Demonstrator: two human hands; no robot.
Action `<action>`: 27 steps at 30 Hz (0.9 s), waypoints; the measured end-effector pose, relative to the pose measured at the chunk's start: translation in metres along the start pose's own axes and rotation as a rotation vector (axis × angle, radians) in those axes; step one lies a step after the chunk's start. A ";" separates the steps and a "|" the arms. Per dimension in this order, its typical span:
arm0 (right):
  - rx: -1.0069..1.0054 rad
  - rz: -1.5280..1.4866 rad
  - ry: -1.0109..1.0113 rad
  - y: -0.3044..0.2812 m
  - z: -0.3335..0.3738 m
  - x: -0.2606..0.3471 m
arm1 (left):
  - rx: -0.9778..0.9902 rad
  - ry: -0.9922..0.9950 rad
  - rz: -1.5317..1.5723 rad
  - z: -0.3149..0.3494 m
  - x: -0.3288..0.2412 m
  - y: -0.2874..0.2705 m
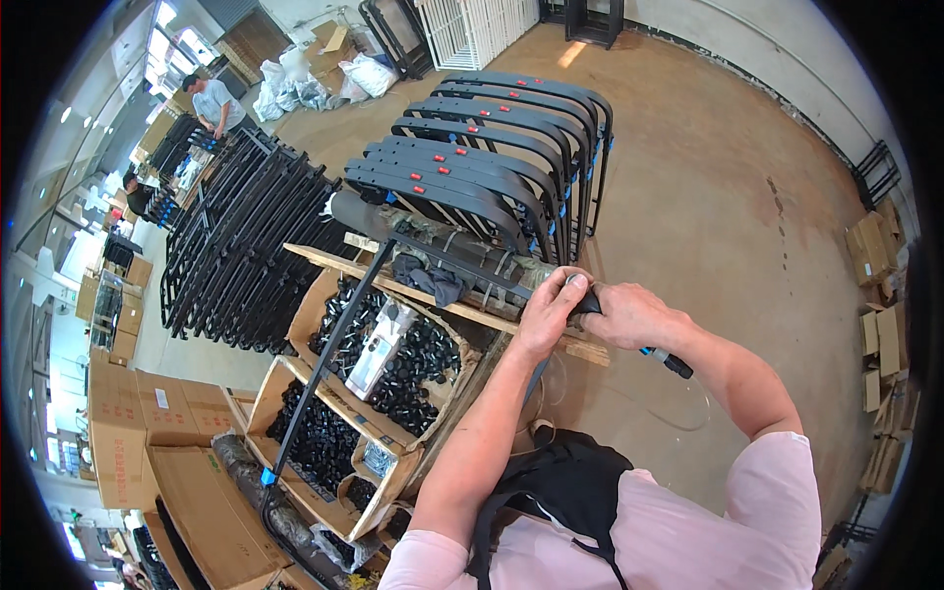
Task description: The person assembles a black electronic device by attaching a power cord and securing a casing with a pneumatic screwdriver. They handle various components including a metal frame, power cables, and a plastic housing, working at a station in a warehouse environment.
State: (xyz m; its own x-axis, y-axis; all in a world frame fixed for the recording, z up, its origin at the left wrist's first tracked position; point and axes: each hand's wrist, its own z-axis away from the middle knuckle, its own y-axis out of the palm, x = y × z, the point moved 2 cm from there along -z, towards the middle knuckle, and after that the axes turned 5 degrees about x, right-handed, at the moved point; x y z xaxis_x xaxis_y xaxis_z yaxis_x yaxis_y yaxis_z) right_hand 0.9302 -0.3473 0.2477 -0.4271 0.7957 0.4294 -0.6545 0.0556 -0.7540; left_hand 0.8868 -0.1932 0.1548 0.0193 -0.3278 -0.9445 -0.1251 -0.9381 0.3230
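Observation:
A black tubular metal frame lies across the work stand, one long leg slanting toward me at the left with a blue clip on it. My left hand is closed around the frame's right end, its thumb beside a rounded black piece. Right up against that piece is my right hand, its fingers curled and largely hidden. From under its wrist sticks a black and blue end of something, with a thin clear line looping below. What the right hand grips is mostly covered.
Open boxes of small black parts stand below the frame, with a dark cloth beside them. Beyond are a row of upright black frames and a stack of black frames. Cartons sit left. A person works far left.

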 end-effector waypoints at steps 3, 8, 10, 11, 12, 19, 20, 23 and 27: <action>-0.012 0.019 -0.005 0.006 0.001 -0.002 | 0.022 -0.020 -0.008 0.005 0.003 -0.001; -0.001 0.047 -0.019 0.014 -0.003 -0.008 | 0.020 -0.030 -0.038 0.012 0.002 0.002; 0.006 0.039 -0.001 0.016 -0.005 -0.008 | 0.028 -0.037 -0.005 0.012 0.004 0.002; 0.027 0.036 0.017 0.016 -0.007 -0.009 | 0.032 -0.042 0.011 0.013 0.004 0.001; 0.047 0.035 0.035 0.016 -0.008 -0.010 | 0.034 -0.037 0.010 0.012 0.005 0.001; 0.184 -0.023 0.127 0.019 -0.023 -0.007 | 0.034 -0.036 -0.050 0.011 0.013 -0.006; 0.167 -0.021 0.123 0.026 -0.028 -0.012 | 0.038 -0.017 -0.076 0.010 0.016 -0.007; 0.150 -0.069 0.187 0.024 -0.022 -0.002 | 0.039 -0.011 -0.083 0.010 0.012 -0.007; 0.062 -0.097 0.208 0.025 -0.025 -0.004 | 0.068 -0.026 -0.102 0.009 0.013 -0.012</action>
State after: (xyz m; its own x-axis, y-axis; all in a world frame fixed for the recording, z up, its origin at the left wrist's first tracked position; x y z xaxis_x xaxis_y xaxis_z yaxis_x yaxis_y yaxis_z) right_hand 0.9311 -0.3344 0.2146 -0.2266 0.8960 0.3819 -0.7261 0.1060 -0.6794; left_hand 0.8798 -0.1853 0.1386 0.0099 -0.2272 -0.9738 -0.1905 -0.9564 0.2212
